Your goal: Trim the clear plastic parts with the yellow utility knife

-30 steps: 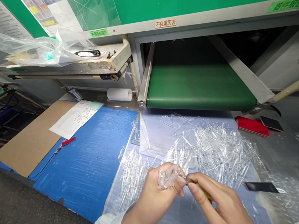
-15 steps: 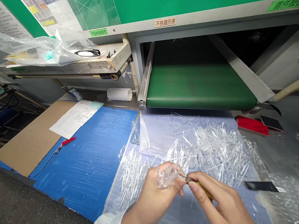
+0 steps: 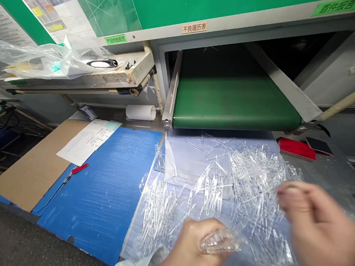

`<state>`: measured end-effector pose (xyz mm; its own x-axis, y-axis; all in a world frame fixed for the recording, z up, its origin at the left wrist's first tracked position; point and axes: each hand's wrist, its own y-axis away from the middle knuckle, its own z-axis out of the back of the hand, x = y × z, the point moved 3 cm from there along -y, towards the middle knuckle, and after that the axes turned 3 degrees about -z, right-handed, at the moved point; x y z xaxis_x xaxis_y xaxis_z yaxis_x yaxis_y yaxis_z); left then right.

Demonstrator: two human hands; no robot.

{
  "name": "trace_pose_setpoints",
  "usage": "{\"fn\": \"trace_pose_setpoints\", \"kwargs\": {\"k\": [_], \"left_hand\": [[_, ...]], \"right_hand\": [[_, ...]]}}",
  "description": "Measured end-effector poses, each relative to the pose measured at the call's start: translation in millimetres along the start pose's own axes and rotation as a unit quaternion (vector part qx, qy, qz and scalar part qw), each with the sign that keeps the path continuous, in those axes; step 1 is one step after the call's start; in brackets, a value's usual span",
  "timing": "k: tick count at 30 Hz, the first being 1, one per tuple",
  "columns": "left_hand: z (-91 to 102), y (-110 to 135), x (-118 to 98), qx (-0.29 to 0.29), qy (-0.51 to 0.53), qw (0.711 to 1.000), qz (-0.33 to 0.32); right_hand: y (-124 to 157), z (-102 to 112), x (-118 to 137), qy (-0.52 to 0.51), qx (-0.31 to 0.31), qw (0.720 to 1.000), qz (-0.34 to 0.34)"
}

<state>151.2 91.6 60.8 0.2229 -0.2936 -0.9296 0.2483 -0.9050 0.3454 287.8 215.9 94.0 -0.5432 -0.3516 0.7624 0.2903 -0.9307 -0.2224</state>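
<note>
My left hand sits low at the bottom middle, shut on a transparent moulded plastic piece that sticks out past the fingers. My right hand is blurred by motion at the right, above a heap of transparent plastic strips, with its fingertips pinched together. Whether it holds anything is hard to see, and the yellow-handled tool from before is not visible. A smaller bunch of strips lies to the left of my left hand, on a transparent plastic sheet.
A blue mat lies left of the sheet, on cardboard, with a printed form and a red-handled cutter. Behind stand a green conveyor belt and a white roll. Red folder at back right.
My right hand has moved right and away from my left hand, and the yellow-handled tool no longer shows. My left hand has dropped lower and turned the plastic piece toward the right.
</note>
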Motion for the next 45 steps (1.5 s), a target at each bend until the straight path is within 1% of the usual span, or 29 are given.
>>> {"fn": "trace_pose_setpoints", "kwargs": {"k": [1, 2, 3, 4, 5, 6, 7, 8, 9, 11, 12, 14, 15, 17, 18, 20, 22, 24, 26, 28, 31, 33, 35, 37, 38, 40, 42, 43, 45], "left_hand": [[-1.5, 0, 4, 0.002, 0.011, 1.0, 0.017], [-2.3, 0, 7, -0.006, 0.021, 0.999, 0.025], [-3.1, -1, 9, -0.015, 0.031, 0.999, 0.027], [-4.4, -3, 11, -0.019, 0.039, 0.999, 0.023], [-6.4, -4, 12, -0.01, 0.041, 0.999, 0.017], [-8.6, -6, 14, 0.004, 0.044, 0.999, 0.012], [-10.6, -8, 16, 0.018, 0.051, 0.998, 0.009], [-11.6, -11, 18, 0.025, 0.059, 0.998, 0.005], [-11.1, -13, 22, 0.024, 0.066, 0.998, 0.004], [-6.1, -16, 31, -0.003, 0.082, 0.996, 0.019], [-2.4, -18, 36, -0.02, 0.093, 0.995, 0.032], [4.0, -19, 46, -0.039, 0.122, 0.99, 0.061], [6.1, -20, 50, -0.042, 0.139, 0.987, 0.074], [7.8, -20, 55, -0.043, 0.158, 0.982, 0.088], [7.7, -21, 56, -0.045, 0.161, 0.982, 0.093], [6.1, -22, 57, -0.048, 0.156, 0.982, 0.099], [3.7, -23, 57, -0.044, 0.15, 0.983, 0.1], [2.0, -24, 57, -0.032, 0.143, 0.984, 0.102], [1.8, -25, 57, -0.02, 0.128, 0.986, 0.103], [3.5, -25, 57, -0.014, 0.101, 0.989, 0.105], [6.6, -27, 53, -0.022, 0.067, 0.993, 0.097], [7.4, -30, 46, -0.043, 0.058, 0.993, 0.089], [6.3, -35, 36, -0.07, 0.049, 0.993, 0.083], [3.0, -42, 24, -0.091, 0.042, 0.993, 0.066], [0.7, -45, 18, -0.096, 0.043, 0.993, 0.051], [-3.6, -49, 6, -0.108, 0.065, 0.992, 0.009], [-5.9, -50, -4, -0.127, 0.095, 0.987, -0.022], [-6.6, -49, -7, -0.132, 0.109, 0.985, -0.029], [-6.9, -47, -9, -0.126, 0.137, 0.982, -0.031]], "right_hand": [[-3, 4, -4, -0.006, -0.018, 0.998, -0.052], [-4, 4, -5, -0.017, 0.007, 0.996, -0.082], [-4, -1, -4, -0.034, 0.066, 0.993, -0.089], [-1, -9, -2, -0.055, 0.147, 0.984, -0.08], [4, -18, 0, -0.078, 0.232, 0.967, -0.071], [9, -27, 1, -0.106, 0.293, 0.948, -0.063], [13, -33, -1, -0.128, 0.324, 0.935, -0.06], [16, -38, -7, -0.134, 0.335, 0.93, -0.064], [18, -39, -17, -0.111, 0.332, 0.934, -0.067], [21, -38, -43, -0.005, 0.329, 0.943, -0.057], [24, -36, -58, 0.058, 0.342, 0.937, -0.048], [30, -30, -84, 0.123, 0.362, 0.923, -0.052], [32, -26, -94, 0.146, 0.367, 0.917, -0.056], [27, -21, -104, 0.179, 0.367, 0.91, -0.064], [19, -20, -105, 0.196, 0.363, 0.908, -0.067], [-10, -20, -101, 0.233, 0.338, 0.909, -0.076], [-51, -24, -94, 0.287, 0.28, 0.912, -0.089], [-92, -32, -90, 0.338, 0.216, 0.91, -0.099], [-123, -44, -92, 0.362, 0.2, 0.902, -0.12], [-142, -53, -96, 0.362, 0.208, 0.899, -0.134], [-150, -52, -99, 0.337, 0.214, 0.905, -0.146], [-145, -45, -95, 0.305, 0.207, 0.916, -0.157], [-126, -40, -82, 0.245, 0.222, 0.93, -0.158], [-95, -42, -62, 0.149, 0.272, 0.94, -0.141], [-75, -44, -51, 0.093, 0.302, 0.94, -0.13], [-35, -49, -28, -0.003, 0.354, 0.928, -0.112], [-2, -50, -10, -0.078, 0.392, 0.911, -0.102], [10, -50, -4, -0.128, 0.411, 0.895, -0.116], [26, -49, 1, -0.226, 0.443, 0.85, -0.174]]}}
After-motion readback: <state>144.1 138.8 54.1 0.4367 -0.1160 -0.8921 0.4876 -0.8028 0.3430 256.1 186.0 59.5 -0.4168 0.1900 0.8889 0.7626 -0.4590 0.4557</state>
